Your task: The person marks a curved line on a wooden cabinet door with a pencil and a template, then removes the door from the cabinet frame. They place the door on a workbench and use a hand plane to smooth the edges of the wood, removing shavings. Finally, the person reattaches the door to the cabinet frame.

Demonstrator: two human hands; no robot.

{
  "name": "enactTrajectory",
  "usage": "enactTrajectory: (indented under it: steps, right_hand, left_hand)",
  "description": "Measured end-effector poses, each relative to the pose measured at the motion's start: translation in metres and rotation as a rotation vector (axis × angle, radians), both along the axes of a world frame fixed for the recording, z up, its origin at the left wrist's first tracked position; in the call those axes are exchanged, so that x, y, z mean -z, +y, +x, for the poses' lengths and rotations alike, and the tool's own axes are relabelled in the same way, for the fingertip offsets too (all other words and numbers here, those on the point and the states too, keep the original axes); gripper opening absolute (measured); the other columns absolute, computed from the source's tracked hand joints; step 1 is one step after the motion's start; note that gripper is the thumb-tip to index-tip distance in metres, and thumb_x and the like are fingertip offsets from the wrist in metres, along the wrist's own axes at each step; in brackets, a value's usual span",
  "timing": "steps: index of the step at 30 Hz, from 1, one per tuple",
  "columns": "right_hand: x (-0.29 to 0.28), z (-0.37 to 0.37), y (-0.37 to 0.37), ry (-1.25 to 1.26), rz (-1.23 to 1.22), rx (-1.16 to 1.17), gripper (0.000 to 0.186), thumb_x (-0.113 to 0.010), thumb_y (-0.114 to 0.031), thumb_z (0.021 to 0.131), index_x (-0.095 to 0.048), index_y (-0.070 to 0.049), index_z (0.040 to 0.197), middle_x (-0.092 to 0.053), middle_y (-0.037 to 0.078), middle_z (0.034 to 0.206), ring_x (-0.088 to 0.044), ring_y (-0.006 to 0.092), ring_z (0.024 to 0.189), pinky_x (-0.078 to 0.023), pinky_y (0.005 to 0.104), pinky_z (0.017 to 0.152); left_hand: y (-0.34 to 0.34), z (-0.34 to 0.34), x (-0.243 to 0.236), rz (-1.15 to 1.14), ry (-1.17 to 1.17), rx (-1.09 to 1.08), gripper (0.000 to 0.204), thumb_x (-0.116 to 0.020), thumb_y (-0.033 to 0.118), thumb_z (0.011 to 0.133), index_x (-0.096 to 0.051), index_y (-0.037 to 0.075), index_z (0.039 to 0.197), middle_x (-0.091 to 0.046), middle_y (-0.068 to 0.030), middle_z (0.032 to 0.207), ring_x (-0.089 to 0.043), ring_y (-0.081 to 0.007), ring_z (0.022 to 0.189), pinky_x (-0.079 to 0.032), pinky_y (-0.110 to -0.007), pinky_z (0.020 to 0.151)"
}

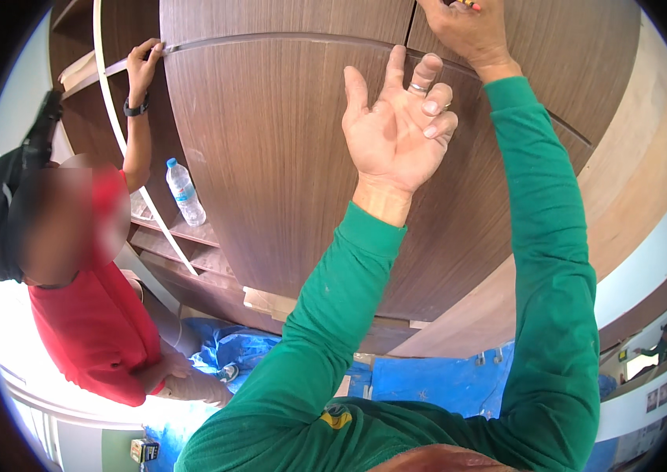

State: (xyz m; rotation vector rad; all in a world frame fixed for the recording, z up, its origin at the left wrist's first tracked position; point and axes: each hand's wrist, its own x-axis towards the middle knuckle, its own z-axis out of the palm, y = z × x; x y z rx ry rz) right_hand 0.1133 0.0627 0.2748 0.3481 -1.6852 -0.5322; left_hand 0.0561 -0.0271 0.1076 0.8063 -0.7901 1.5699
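Observation:
My left hand is open with its palm turned up, fingers spread and partly curled, and nothing in it. Behind it stands a large brown wood-grain cabinet panel; whether the hand touches it I cannot tell. At the top edge my right hand is closed on what looks like a pencil, of which only a short red, yellow and dark piece shows. That hand is by the upper door panel, near the dark gap between panels. Its fingertips are partly cut off by the picture's edge.
At the left a co-worker in a red shirt has a raised hand at the panel's edge. A water bottle stands on the open shelves beside a pale strip. Blue sheeting covers the floor below.

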Motion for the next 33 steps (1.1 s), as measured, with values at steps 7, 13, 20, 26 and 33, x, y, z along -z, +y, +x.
enactTrajectory:
  steps: [7, 13, 20, 26, 33]
  right_hand:
    - [0.003, -0.003, 0.001, 0.010, -0.004, 0.025, 0.005, -0.069, -0.006, 0.091, -0.067, -0.002, 0.093, -0.069, 0.014, 0.086, -0.067, 0.0308, 0.078, -0.056, 0.0404, 0.068]
    - [0.002, -0.003, 0.001, 0.008, -0.006, 0.029, 0.005, -0.069, -0.007, 0.092, -0.067, -0.002, 0.093, -0.069, 0.014, 0.086, -0.067, 0.0304, 0.078, -0.056, 0.0406, 0.068]
    - [0.003, -0.002, -0.001, 0.013, -0.002, 0.014, 0.006, -0.069, -0.007, 0.092, -0.067, -0.002, 0.093, -0.068, 0.014, 0.086, -0.067, 0.0304, 0.078, -0.055, 0.0405, 0.068]
    - [0.003, -0.002, 0.003, 0.018, -0.001, 0.025, 0.006, -0.069, -0.007, 0.092, -0.067, -0.001, 0.094, -0.069, 0.015, 0.087, -0.067, 0.0304, 0.078, -0.056, 0.0402, 0.068]
    - [0.005, -0.003, -0.012, 0.029, -0.041, 0.000, 0.004, -0.069, -0.005, 0.092, -0.068, -0.001, 0.094, -0.069, 0.014, 0.087, -0.067, 0.0303, 0.076, -0.054, 0.0394, 0.067]
  left_hand:
    - [0.004, -0.007, 0.008, -0.039, 0.074, -0.031, 0.074, -0.027, 0.074, 0.109, -0.056, 0.017, 0.147, -0.061, -0.0141, 0.127, -0.050, -0.0228, 0.081, -0.042, -0.032, 0.059]
    - [0.003, -0.012, 0.009, -0.061, 0.101, -0.040, 0.075, -0.029, 0.076, 0.108, -0.055, 0.019, 0.150, -0.062, -0.0146, 0.127, -0.049, -0.0228, 0.081, -0.042, -0.032, 0.059]
    - [0.005, -0.012, 0.009, -0.049, 0.133, -0.049, 0.077, -0.031, 0.079, 0.105, -0.054, 0.021, 0.151, -0.063, -0.0160, 0.127, -0.050, -0.0230, 0.082, -0.042, -0.031, 0.060]
    - [0.005, -0.011, 0.008, -0.034, 0.159, -0.047, 0.077, -0.034, 0.082, 0.103, -0.057, 0.023, 0.148, -0.064, -0.0185, 0.131, -0.051, -0.0239, 0.083, -0.043, -0.032, 0.061]
    - [0.007, -0.017, 0.007, -0.044, 0.171, -0.021, 0.075, -0.038, 0.085, 0.100, -0.058, 0.029, 0.145, -0.067, -0.0229, 0.131, -0.055, -0.0279, 0.087, -0.045, -0.036, 0.064]
